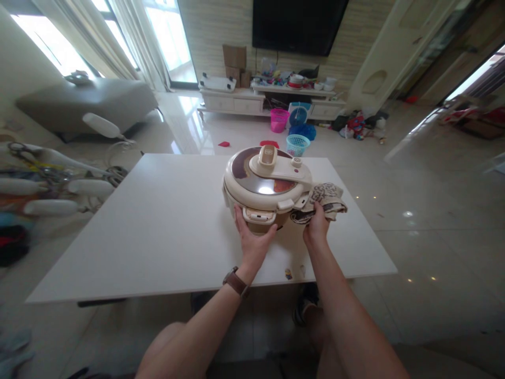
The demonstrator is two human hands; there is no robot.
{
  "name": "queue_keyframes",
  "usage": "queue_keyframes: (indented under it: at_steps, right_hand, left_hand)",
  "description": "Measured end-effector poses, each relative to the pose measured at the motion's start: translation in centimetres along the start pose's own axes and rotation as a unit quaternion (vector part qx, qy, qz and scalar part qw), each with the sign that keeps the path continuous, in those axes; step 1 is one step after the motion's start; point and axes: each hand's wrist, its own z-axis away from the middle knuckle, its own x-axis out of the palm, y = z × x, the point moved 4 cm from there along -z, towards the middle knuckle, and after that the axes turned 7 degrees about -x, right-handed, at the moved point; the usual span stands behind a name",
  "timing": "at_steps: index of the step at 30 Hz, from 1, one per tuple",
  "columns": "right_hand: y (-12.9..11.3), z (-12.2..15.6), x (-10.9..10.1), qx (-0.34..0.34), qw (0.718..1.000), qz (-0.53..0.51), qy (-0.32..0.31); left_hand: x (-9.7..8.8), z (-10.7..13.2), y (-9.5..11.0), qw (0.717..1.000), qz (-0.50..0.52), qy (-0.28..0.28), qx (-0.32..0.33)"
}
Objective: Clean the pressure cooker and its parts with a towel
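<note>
A cream electric pressure cooker (266,184) with a brown lid panel stands on the white table (165,226), right of its middle. My left hand (252,239) rests open against the cooker's front, fingers spread under its control panel. My right hand (316,223) is closed on a patterned beige-and-brown cloth (325,199), which is bunched against the cooker's right side.
A grey sofa (87,102) stands at the far left. A white TV cabinet (268,100) with clutter and a wall TV (298,23) are at the back. Pink (278,120) and blue baskets (297,145) sit on the floor beyond the table. Small scraps (294,272) lie near the table's front edge.
</note>
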Motion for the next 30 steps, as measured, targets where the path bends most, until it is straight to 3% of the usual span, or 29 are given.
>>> queue_keyframes:
  at_steps: [10,22,26,30]
  right_hand:
    - [0.3,0.0,-0.1,0.012,1.000,-0.012,0.005]
    - [0.5,0.1,0.0,0.019,1.000,-0.015,0.006]
    - [0.8,-0.3,0.0,0.048,0.999,-0.023,0.002]
    - [1.4,-0.7,-0.1,0.079,0.996,-0.027,-0.011]
  left_hand:
    - [0.5,-0.9,1.9,0.997,-0.011,0.064,0.038]
    - [-0.1,-2.0,2.7,0.993,-0.038,0.084,0.073]
    - [-2.0,-3.3,2.5,0.997,0.004,0.057,0.056]
    - [-5.6,-5.6,1.5,0.999,-0.001,0.035,0.040]
